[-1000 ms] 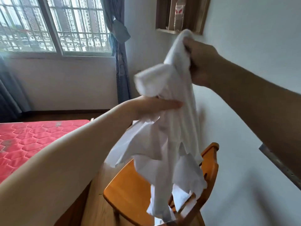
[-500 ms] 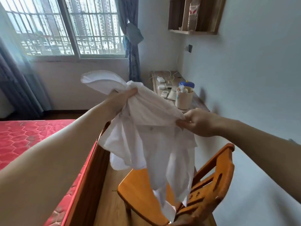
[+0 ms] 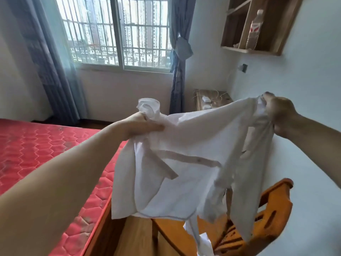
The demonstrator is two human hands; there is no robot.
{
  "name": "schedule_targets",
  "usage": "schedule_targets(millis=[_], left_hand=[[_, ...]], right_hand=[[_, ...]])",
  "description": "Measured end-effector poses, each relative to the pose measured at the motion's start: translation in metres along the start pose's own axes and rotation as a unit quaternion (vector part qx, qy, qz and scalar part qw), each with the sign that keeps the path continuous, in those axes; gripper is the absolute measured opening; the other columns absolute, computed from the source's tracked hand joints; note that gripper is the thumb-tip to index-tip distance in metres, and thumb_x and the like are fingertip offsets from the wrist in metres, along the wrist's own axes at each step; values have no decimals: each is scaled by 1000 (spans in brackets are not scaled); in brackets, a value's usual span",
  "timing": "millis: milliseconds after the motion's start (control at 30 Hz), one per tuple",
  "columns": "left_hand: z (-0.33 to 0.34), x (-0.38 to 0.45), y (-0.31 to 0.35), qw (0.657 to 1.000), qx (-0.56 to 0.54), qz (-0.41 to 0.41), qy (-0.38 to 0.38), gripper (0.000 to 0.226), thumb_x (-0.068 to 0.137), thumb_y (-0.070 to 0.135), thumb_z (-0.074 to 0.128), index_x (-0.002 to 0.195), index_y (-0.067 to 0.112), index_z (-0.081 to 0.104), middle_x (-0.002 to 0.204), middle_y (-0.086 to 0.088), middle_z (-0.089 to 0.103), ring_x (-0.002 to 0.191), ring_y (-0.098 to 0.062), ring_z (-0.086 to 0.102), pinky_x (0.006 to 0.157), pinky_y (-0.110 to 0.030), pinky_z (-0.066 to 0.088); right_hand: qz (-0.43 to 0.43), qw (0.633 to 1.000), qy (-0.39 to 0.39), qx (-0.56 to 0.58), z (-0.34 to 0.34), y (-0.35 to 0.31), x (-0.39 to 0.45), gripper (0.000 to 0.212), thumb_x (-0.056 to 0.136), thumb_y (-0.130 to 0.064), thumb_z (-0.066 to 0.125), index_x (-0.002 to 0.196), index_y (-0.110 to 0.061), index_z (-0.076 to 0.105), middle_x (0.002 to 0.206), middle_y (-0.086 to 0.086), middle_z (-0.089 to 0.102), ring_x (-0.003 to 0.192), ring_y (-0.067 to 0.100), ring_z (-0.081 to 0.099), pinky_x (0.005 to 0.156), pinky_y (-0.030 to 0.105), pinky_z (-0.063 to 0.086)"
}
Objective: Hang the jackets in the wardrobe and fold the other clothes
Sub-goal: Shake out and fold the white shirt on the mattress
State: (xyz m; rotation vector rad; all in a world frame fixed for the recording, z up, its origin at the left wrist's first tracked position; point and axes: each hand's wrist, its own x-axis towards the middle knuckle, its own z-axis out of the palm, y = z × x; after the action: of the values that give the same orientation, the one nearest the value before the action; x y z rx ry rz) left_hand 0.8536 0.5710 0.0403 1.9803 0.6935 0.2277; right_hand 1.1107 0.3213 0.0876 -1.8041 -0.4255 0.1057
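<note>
White shirt (image 3: 177,163), bunched half a second ago, now hangs stretched wide between the left hand (image 3: 142,124) and right hand (image 3: 278,115), both gripping its top edge, long axis sideways, hem drooping below the fingers over the wooden chair (image 3: 273,215).
</note>
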Motion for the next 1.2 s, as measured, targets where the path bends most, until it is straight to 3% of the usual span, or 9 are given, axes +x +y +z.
schedule_targets(millis=[200, 400, 633, 733, 800, 867, 967, 1067, 1200], left_hand=[[-14, -45, 30, 991, -125, 38, 39, 20, 79, 29, 80, 87, 11, 74, 98, -15, 74, 84, -28, 71, 81, -40, 59], [-19, -105, 29, 963, 196, -34, 181, 36, 79, 39, 76, 96, 9, 67, 91, -5, 64, 82, -22, 62, 79, -34, 53], [22, -210, 30, 900, 414, -104, 90, 61, 73, 62, 72, 111, 15, 64, 90, 2, 60, 88, -20, 58, 72, -25, 45], [35, -251, 35, 974, 226, -18, 13, 73, 70, 57, 79, 132, 30, 51, 116, 8, 61, 102, -9, 60, 85, -26, 50], [48, -273, 33, 998, 47, 32, -23, 51, 78, 41, 75, 123, 26, 57, 105, 9, 65, 91, -4, 60, 81, -28, 52], [60, -295, 27, 994, -95, 55, 6, 11, 83, 29, 69, 93, 25, 72, 82, 8, 69, 74, -6, 64, 68, -27, 55], [53, -326, 14, 969, -208, 81, 109, 40, 88, 4, 59, 54, 20, 73, 56, 9, 66, 51, -3, 62, 49, -16, 47], [13, -355, -8, 934, -304, 55, 181, 34, 100, 9, 42, 86, 6, 72, 79, -8, 62, 73, -20, 59, 66, -25, 46], [-44, -399, -35, 901, -402, 1, 165, 21, 98, 20, 36, 94, 6, 51, 88, -18, 43, 78, -32, 53, 71, -35, 45]], right_hand=[[-53, 964, -93, -242, 9, 13, -40, 30, 95, -29, 54, 70, -13, 60, 67, 1, 51, 67, 22, 49, 57, 30, 36], [-19, 977, -206, 44, 9, -48, -104, 28, 97, -2, 42, 78, -9, 60, 67, 3, 53, 38, 6, 54, 37, 15, 41], [89, 891, -339, 290, 35, -131, -188, 39, 95, -2, 19, 61, -19, 28, 47, -3, 28, 38, 8, 28, 43, 19, 26], [105, 852, -377, 347, 56, -157, -234, 40, 100, -8, 20, 63, -18, 28, 44, -3, 32, 34, 8, 33, 40, 15, 28], [71, 856, -387, 335, 69, -172, -267, 34, 99, -6, 20, 72, -10, 41, 54, 3, 42, 41, 12, 44, 42, 15, 40], [57, 848, -403, 340, 80, -183, -300, 30, 96, 0, 20, 81, -7, 45, 65, 7, 42, 49, 16, 47, 45, 20, 46], [21, 859, -440, 263, 95, -175, -342, 16, 100, -10, 41, 94, -7, 55, 79, 5, 56, 67, 15, 56, 55, 21, 51], [-160, 882, -442, -23, 103, -142, -388, 49, 87, -53, 61, 125, -22, 53, 108, -7, 60, 94, 8, 59, 74, 25, 50], [-249, 860, -443, -43, 124, -84, -479, 76, 67, -63, 75, 129, -29, 51, 117, -6, 62, 102, 9, 62, 85, 29, 52]])
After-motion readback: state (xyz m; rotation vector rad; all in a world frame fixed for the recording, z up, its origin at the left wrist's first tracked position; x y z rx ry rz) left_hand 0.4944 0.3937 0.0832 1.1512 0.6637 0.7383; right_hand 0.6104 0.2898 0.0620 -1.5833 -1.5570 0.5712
